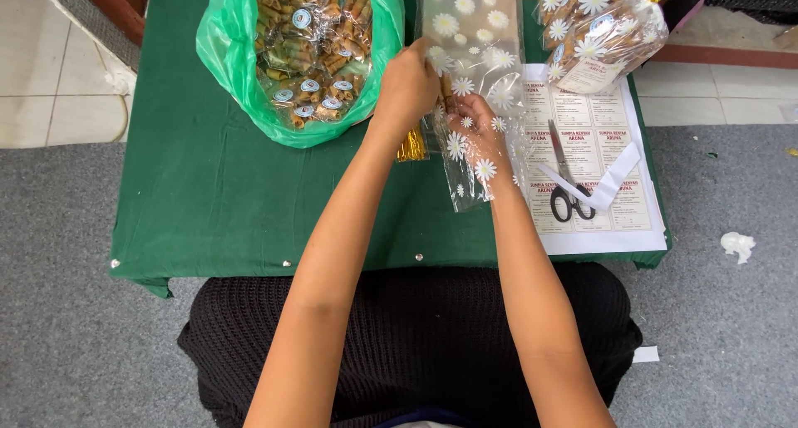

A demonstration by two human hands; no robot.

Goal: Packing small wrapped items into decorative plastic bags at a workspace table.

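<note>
While the left hand (407, 86) pinches the daisy-print cellophane bag (475, 71) open and the right hand (475, 129) grips a snack roll (447, 91) inside, slide deep, near the green tablecloth's (216, 204) far edge.

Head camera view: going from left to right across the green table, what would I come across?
Green plastic bag of wrapped snack rolls → gold twist ties → left hand → clear daisy-print bag, with the right hand inside it → scissors on the label sheet.
</note>
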